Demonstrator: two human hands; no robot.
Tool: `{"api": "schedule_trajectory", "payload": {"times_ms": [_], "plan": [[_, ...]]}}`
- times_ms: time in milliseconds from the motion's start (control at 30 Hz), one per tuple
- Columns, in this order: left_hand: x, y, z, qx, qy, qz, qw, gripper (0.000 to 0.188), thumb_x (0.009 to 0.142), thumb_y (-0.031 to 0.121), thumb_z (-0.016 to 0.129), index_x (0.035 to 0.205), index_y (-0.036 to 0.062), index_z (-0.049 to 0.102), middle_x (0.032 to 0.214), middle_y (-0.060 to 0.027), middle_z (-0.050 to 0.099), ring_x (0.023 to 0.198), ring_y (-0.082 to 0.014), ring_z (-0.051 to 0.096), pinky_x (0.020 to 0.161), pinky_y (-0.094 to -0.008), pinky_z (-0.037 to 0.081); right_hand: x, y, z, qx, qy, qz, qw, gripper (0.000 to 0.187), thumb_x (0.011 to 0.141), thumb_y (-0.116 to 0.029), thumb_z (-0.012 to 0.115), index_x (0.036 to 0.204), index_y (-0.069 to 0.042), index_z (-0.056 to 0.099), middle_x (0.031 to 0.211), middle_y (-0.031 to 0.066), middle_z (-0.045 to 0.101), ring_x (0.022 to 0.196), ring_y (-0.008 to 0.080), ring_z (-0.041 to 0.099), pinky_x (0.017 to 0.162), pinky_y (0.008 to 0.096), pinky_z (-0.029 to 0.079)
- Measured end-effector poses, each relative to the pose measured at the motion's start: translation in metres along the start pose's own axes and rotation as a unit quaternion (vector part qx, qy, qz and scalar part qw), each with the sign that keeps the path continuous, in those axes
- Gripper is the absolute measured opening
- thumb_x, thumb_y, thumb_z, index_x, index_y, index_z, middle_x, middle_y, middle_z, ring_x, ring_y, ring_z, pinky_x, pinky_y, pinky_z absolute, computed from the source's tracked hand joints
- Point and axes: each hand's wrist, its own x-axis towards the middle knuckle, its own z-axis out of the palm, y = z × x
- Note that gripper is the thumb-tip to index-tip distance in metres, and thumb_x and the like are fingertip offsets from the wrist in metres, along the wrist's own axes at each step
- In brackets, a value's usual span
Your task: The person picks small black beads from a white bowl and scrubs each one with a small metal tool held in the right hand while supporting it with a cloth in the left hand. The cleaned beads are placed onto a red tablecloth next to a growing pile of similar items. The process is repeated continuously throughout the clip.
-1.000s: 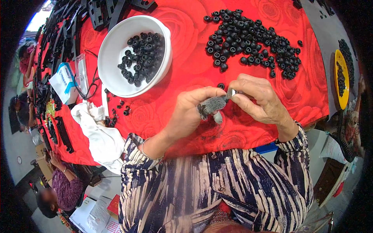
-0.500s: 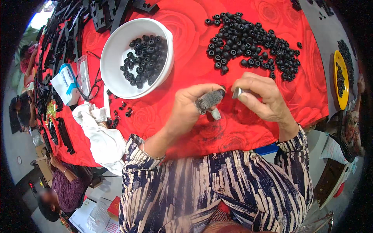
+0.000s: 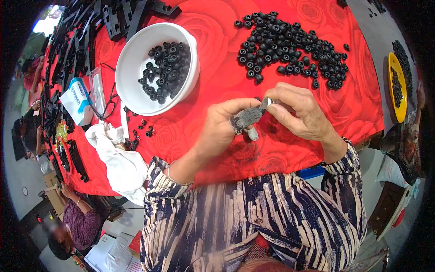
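Note:
My left hand (image 3: 218, 126) is closed in a pinch around a small black part, mostly hidden by the thumb and fingertips. A dark grey, dusty wrap (image 3: 246, 118) covers one of its fingers, and a pale cover (image 3: 252, 134) sits on another fingertip. Between the thumb and fingers of my right hand (image 3: 304, 112) is a small shiny metal blade (image 3: 269, 102). Its edge meets the left fingertips, where the black part is. Beyond both hands lies a loose pile of small round black parts (image 3: 290, 47) with holes through them.
A white bowl (image 3: 122, 90) with more black parts stands to the left. Near it are eyeglasses (image 3: 108, 105), a white cloth (image 3: 120, 170), a blue-and-white packet (image 3: 76, 102) and black trimmings (image 3: 133, 144). Long black pieces (image 3: 129, 20) fill the far left. A yellow plate (image 3: 393, 99) lies right. Co-workers sit left.
My right hand has moved left with the blade, from a small gap to touching distance at the left fingertips. The left hand has barely moved.

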Motion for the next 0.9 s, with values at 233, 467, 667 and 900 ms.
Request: {"api": "schedule_trajectory", "payload": {"times_ms": [233,467,667,900], "plan": [[0.000,-0.001,0.000,0.006,0.004,0.008,1.000,0.024,0.088,0.001,0.053,0.110,-0.0008,0.060,0.086,-0.0050,0.064,0.066,-0.0112,0.062,0.059,-0.0255,0.051,0.000,0.001,0.001,-0.004,0.010,-0.004,1.000,0.012,0.081,-0.007,0.062,0.090,0.000,0.059,0.069,0.0108,0.051,0.058,0.0234,0.052,0.051,0.0332,0.039],[-0.001,0.002,0.001,0.027,0.016,-0.003,1.000,0.023,0.087,0.000,0.053,0.109,-0.0003,0.061,0.087,-0.0036,0.063,0.066,-0.0096,0.061,0.059,-0.0241,0.050,0.000,-0.001,-0.001,-0.005,-0.011,0.008,1.000,0.011,0.081,-0.007,0.062,0.090,0.000,0.060,0.069,0.0107,0.051,0.058,0.0230,0.052,0.051,0.0328,0.039],[0.000,0.002,0.000,0.029,0.008,0.000,1.000,0.023,0.088,0.001,0.054,0.109,0.0001,0.061,0.088,-0.0037,0.063,0.066,-0.0089,0.060,0.059,-0.0231,0.050,0.001,0.004,0.001,-0.014,0.014,-0.013,1.000,0.015,0.080,-0.007,0.064,0.092,0.000,0.059,0.069,0.0098,0.051,0.058,0.0225,0.052,0.051,0.0322,0.040],[0.002,-0.010,-0.002,-0.139,-0.002,-0.048,0.989,0.023,0.090,0.009,0.055,0.110,-0.0031,0.059,0.089,-0.0069,0.063,0.069,-0.0092,0.058,0.062,-0.0204,0.048,-0.001,-0.002,0.009,-0.102,0.057,-0.162,0.980,0.044,0.059,-0.005,0.070,0.101,-0.001,0.061,0.068,0.0079,0.050,0.057,0.0238,0.053,0.049,0.0341,0.041]]}}
